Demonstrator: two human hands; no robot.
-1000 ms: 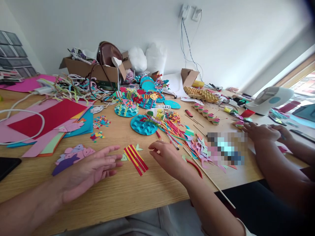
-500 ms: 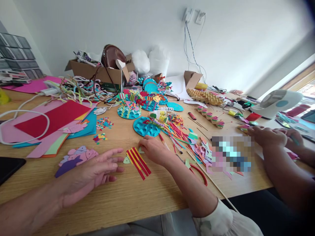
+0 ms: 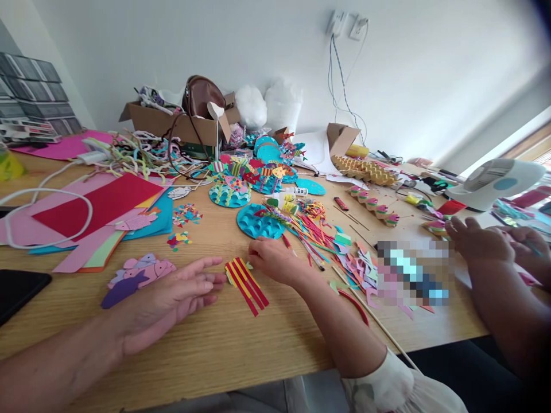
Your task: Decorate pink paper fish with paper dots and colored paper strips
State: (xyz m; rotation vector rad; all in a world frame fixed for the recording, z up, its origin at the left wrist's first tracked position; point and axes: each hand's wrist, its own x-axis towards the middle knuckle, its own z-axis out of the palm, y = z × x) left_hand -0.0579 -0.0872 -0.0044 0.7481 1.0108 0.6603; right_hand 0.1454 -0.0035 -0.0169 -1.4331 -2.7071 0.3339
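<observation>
My left grip [image 3: 185,289] is relaxed and empty beside the strips [image 3: 247,287]; my right [image 3: 273,261] curls at their far end, pinching or not, I can't tell. Thin paper, so light fingertips suit. Strips hide the green fish's [image 3: 229,278] middle; blue disc [image 3: 258,222] crowds just beyond my right, stick [image 3: 379,327] rightward.

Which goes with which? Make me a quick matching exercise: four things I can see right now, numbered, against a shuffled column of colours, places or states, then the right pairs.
Things:
1. strips
2. bag
3. left hand
4. long stick

Descriptions:
A. juts past the near edge of the table
B. red and yellow
C. open, fingers spread, nothing visible in it
D. dark brown

Pairs: 1-B, 2-D, 3-C, 4-A
</observation>
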